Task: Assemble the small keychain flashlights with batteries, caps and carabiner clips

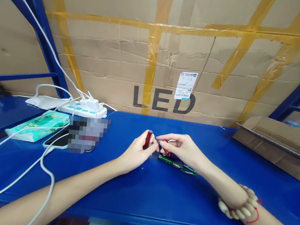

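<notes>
My left hand [138, 153] is closed around a short red penlight tube [148, 140], its silvery end pointing up. Close by on the right, my right hand [185, 149] pinches a red carabiner clip [165, 148] with a small metallic piece at its end. The fingertips of both hands nearly meet, and what lies between them is too small to make out. Just below my right hand, a green penlight [170, 161] with a green carabiner [188, 170] lies on the blue table [142, 193]. Another dark slim item is partly hidden behind it, under the hand.
To the left are a white power strip [80, 110] with plugs and cables, a green tissue pack [38, 124] and a phone [57, 139]; a blurred-out patch covers its right side. An open cardboard box [276, 149] stands at right. Behind rises a large taped carton [112, 63].
</notes>
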A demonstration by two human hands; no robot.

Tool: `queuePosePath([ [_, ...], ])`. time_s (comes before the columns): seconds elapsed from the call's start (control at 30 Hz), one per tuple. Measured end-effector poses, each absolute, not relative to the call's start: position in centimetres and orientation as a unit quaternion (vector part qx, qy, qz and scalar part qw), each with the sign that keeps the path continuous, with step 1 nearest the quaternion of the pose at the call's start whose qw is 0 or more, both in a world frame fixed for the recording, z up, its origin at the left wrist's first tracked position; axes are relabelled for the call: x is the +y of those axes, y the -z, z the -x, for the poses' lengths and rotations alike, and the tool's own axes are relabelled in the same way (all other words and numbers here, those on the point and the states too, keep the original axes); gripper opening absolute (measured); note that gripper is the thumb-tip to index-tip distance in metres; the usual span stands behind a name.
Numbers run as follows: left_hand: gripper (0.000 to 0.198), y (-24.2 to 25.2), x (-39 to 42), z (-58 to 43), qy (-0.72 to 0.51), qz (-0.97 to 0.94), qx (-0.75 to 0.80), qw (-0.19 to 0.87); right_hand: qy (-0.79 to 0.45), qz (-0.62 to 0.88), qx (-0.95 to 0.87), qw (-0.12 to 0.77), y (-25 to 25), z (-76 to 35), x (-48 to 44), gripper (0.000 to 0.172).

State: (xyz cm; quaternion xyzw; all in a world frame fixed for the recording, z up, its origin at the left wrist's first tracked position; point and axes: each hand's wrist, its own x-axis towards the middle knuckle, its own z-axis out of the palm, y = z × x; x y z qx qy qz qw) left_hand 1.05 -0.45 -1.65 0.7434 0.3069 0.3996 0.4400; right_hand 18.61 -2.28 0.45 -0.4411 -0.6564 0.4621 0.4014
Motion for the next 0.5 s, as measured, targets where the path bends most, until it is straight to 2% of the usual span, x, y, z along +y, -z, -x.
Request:
queuePosePath([
  [0.27, 0.036, 0.9, -1.1, -0.8, -0.375, -0.723, 0.307, 0.493, -0.414, 0.461, -0.646, 0.446, -1.0, -18.9, -2.2, 0.039],
  [0.5, 0.026, 0.9, -0.7, -0.7, -0.343, -0.803, 0.317, 0.371, -0.366, 0.433, -0.683, 0.460, -1.6, -19.2, -2.5, 0.031],
])
